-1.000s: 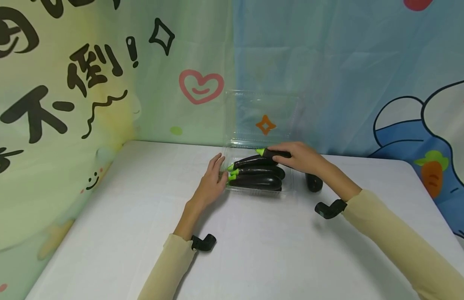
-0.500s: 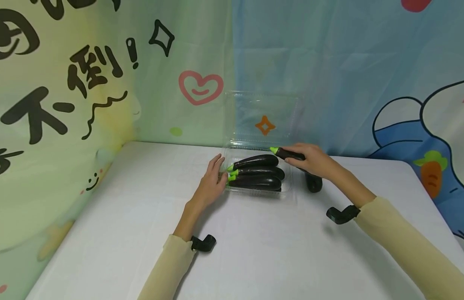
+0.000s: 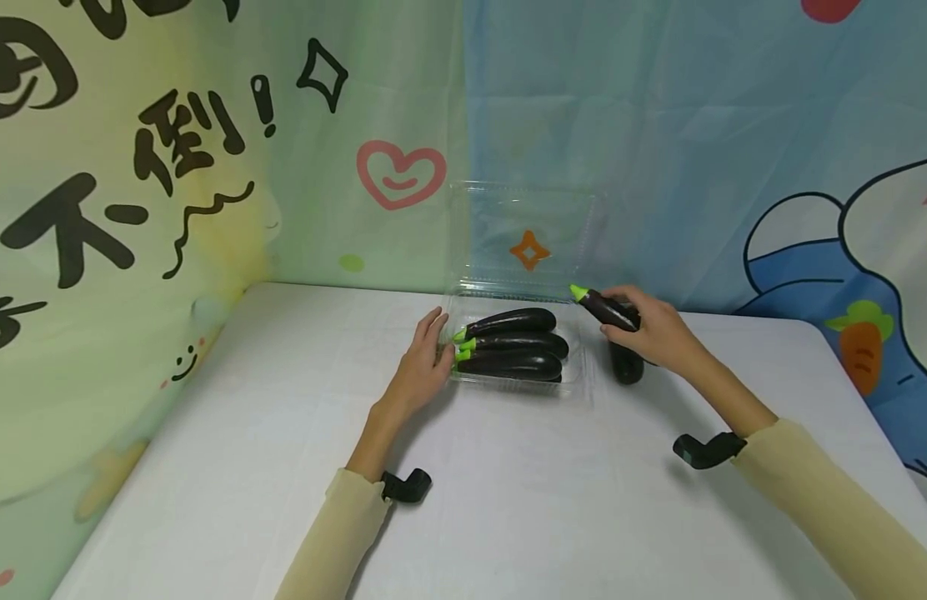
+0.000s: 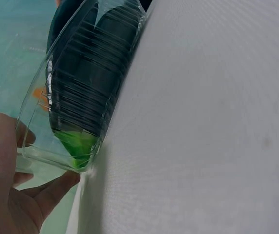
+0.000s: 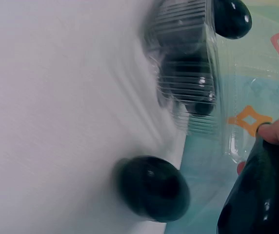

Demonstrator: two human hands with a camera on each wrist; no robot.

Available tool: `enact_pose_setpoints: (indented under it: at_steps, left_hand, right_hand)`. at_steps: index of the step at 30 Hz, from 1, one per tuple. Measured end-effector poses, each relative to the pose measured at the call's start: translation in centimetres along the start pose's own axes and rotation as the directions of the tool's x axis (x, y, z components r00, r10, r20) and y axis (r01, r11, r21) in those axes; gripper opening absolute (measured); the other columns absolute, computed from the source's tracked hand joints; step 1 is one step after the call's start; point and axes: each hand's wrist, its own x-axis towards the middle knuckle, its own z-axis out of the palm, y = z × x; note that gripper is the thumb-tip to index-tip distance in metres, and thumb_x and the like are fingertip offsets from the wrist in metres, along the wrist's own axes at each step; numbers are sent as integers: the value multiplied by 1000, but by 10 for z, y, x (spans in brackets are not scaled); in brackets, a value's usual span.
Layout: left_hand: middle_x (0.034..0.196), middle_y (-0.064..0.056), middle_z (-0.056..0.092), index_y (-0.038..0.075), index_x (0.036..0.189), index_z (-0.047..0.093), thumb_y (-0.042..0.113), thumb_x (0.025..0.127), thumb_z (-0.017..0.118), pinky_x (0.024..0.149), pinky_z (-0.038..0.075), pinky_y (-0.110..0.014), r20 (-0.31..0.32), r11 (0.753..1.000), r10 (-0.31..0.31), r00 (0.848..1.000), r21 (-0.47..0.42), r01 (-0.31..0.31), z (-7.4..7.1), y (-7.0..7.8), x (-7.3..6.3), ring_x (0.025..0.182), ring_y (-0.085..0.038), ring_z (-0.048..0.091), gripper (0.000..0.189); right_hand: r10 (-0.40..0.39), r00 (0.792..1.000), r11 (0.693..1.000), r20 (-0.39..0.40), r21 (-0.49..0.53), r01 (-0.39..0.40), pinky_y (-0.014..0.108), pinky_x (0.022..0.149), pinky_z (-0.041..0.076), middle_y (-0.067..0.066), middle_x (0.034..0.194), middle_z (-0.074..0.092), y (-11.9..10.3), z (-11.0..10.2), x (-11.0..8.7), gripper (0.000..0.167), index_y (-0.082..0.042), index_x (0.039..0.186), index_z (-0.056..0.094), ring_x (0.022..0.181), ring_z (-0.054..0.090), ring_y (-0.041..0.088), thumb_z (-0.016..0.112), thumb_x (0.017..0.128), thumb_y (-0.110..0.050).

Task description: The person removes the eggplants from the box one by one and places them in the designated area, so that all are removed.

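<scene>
A clear plastic clamshell box (image 3: 576,379) lies with its lid raised, several dark purple eggplants (image 3: 512,364) with green stems side by side in its base. My left hand (image 3: 418,367) grips the box's left end; in the left wrist view the thumb (image 4: 56,192) touches the lower corner and a finger reaches over the rim. To the right of the box, my right hand (image 3: 654,329) holds another eggplant (image 3: 609,310) in the air, its green stem pointing left. Partly below that hand, a further eggplant (image 3: 626,365) lies on the table.
The transparent lid (image 3: 527,233) stands upright in front of the printed backdrop (image 3: 696,167). A white cloth covers the table (image 3: 538,492), whose far edge runs along the backdrop just behind the box.
My right hand has carried its eggplant rightward, from above the box's back to beside the box, tilting it on the way. The left hand and the box have stayed put.
</scene>
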Motion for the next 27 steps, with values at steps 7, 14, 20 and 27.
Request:
enact_pose_setpoints:
  at_steps: [7,14,20,27]
  left_hand:
    - [159,-1,26,11,150,33,22,99,46,103,40,-62,-5,1000,-3,1000,-1,3,0,1,0,132,-35,49,54]
    - [159,-3,26,9,150,33,21,99,45,102,42,-59,-8,1000,5,1000,-8,-5,1,-1,0,130,-35,51,54]
    - [160,-3,25,12,151,31,23,99,44,103,43,-55,-4,1000,6,1000,-9,-6,2,-2,-1,128,-34,53,55]
    - [160,-4,25,11,151,31,22,99,44,103,44,-53,-9,1000,15,1000,-8,-15,2,-2,-1,128,-32,54,54]
  right_hand:
    - [53,993,998,-107,29,-50,56,76,50,24,127,58,10,6,-17,47,-7,131,49,100,61,42,67,90,-23]
    - [92,985,996,-149,20,-90,40,65,46,24,126,59,21,7,-31,45,-10,133,50,93,60,39,62,94,-29]
    - [102,978,995,-181,28,-98,32,59,39,26,118,62,29,7,-38,45,-11,133,52,81,57,33,63,94,-28]
    - [134,963,991,-235,58,-123,30,59,40,27,119,62,36,8,-42,44,-9,131,55,83,56,35,66,91,-24]
